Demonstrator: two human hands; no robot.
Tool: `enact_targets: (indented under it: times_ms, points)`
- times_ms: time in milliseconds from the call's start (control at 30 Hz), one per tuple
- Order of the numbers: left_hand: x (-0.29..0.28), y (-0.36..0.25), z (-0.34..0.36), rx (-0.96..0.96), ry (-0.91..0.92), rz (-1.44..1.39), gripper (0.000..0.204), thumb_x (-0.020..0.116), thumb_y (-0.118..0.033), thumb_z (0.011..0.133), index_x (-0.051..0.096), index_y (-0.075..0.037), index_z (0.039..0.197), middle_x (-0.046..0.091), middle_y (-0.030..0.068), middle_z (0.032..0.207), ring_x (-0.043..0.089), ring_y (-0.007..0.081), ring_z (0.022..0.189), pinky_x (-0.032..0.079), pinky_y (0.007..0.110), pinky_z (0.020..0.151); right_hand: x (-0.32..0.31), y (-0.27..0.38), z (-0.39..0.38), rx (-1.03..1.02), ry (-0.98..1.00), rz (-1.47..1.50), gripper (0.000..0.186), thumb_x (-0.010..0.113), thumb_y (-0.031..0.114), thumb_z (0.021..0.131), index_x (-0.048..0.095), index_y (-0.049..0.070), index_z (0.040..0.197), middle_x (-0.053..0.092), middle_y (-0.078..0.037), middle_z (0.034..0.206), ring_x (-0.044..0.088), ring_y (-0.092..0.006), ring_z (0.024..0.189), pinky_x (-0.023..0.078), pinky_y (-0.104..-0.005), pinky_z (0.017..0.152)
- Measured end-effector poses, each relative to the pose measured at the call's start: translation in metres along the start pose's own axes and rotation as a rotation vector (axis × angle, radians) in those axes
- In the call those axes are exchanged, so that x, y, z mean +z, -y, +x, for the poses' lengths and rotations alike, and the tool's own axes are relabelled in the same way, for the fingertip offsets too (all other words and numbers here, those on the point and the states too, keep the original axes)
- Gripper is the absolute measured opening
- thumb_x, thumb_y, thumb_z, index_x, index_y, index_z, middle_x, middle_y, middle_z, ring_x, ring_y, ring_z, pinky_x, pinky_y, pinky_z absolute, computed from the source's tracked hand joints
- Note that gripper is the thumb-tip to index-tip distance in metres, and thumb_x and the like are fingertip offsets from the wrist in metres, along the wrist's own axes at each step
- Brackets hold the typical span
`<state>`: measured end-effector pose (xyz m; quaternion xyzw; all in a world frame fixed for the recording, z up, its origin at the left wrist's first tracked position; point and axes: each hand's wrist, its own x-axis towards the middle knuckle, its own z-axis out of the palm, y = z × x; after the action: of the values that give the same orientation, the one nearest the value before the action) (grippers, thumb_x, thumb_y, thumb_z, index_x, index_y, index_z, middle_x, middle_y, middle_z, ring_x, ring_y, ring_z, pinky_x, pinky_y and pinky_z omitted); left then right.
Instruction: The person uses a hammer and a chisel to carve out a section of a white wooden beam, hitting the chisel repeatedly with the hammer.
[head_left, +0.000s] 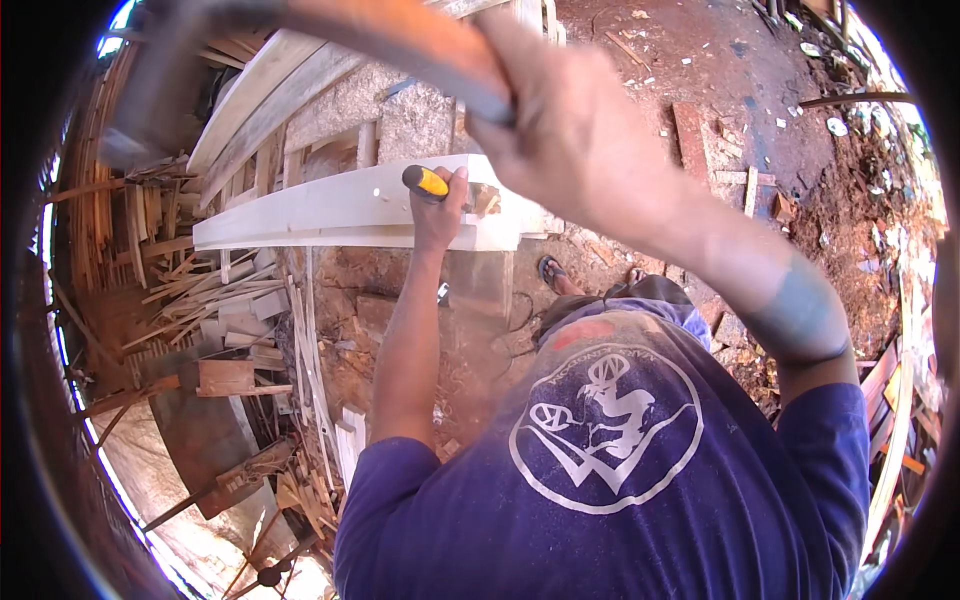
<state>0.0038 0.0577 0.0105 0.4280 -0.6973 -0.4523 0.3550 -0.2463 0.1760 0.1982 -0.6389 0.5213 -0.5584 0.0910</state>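
My left hand (438, 208) is closed round a yellow-and-black handled tool (428, 180), probably a chisel, held at the right end of a long pale timber beam (310, 210). The tool's blade is hidden. A rough cut recess (486, 198) shows in the wood just right of that hand. Raised above the beam, my right hand (550, 115) grips a hammer (410, 55) by its orange and dark handle; the hammer's dark head, blurred, hangs at the upper left of the view.
Pale planks (260, 100) rest on timber framing behind the beam. Piles of offcuts and sticks (225, 300) lie to the left. My feet stand on a dirt floor (730, 70) strewn with scraps, a reddish board (690, 140) among them. More loose wood (890, 400) lies at the right.
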Motion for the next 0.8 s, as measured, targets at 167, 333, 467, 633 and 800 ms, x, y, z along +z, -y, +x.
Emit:
enact_targets:
  times_ms: [167,333,467,633,800]
  points:
    - [0.004,0.022,0.003,0.016,0.020,0.051,0.035,0.069,-0.017,0.096,0.053,-0.005,0.066,0.052,-0.0009,0.060,0.049,0.0084,0.057,0.041,0.030,0.054,0.036,-0.058,-0.062,0.279,0.611,-0.395,0.017,0.057,0.008,0.091,0.057,0.002,0.107,0.070,-0.019,0.074,0.070,-0.0399,0.067,0.059,-0.0474,0.063]
    - [-0.007,0.030,0.000,-0.076,0.019,-0.027,0.038,0.069,-0.019,0.096,0.051,-0.006,0.066,0.052,-0.0021,0.060,0.046,0.0068,0.057,0.038,0.028,0.053,-0.014,0.000,0.019,0.123,0.466,-0.433,0.029,0.063,0.009,0.087,0.059,-0.001,0.113,0.071,-0.019,0.086,0.073,-0.0373,0.081,0.059,-0.0468,0.072]
    - [-0.001,0.025,0.000,-0.112,0.013,-0.076,0.037,0.069,-0.019,0.096,0.052,-0.006,0.067,0.052,-0.0024,0.060,0.046,0.0063,0.057,0.038,0.028,0.053,0.005,-0.002,0.002,0.061,0.187,-0.193,0.028,0.065,0.010,0.086,0.059,-0.002,0.111,0.071,-0.018,0.086,0.073,-0.0367,0.080,0.059,-0.0466,0.071]
    - [-0.001,0.038,0.000,-0.040,0.022,0.024,0.035,0.068,-0.019,0.097,0.052,-0.006,0.069,0.051,-0.0033,0.061,0.046,0.0062,0.058,0.039,0.029,0.054,0.021,-0.043,-0.036,0.214,0.683,-0.443,0.019,0.056,0.013,0.096,0.056,0.002,0.110,0.066,-0.019,0.071,0.070,-0.0347,0.063,0.057,-0.0483,0.056]
    - [-0.004,0.025,-0.009,-0.099,0.054,0.001,0.032,0.066,-0.019,0.097,0.052,-0.006,0.071,0.052,-0.0028,0.064,0.047,0.0065,0.061,0.040,0.028,0.057,0.005,0.000,0.012,0.018,0.220,-0.264,0.015,0.055,0.009,0.095,0.055,-0.001,0.106,0.066,-0.020,0.072,0.070,-0.0384,0.065,0.057,-0.0484,0.060]
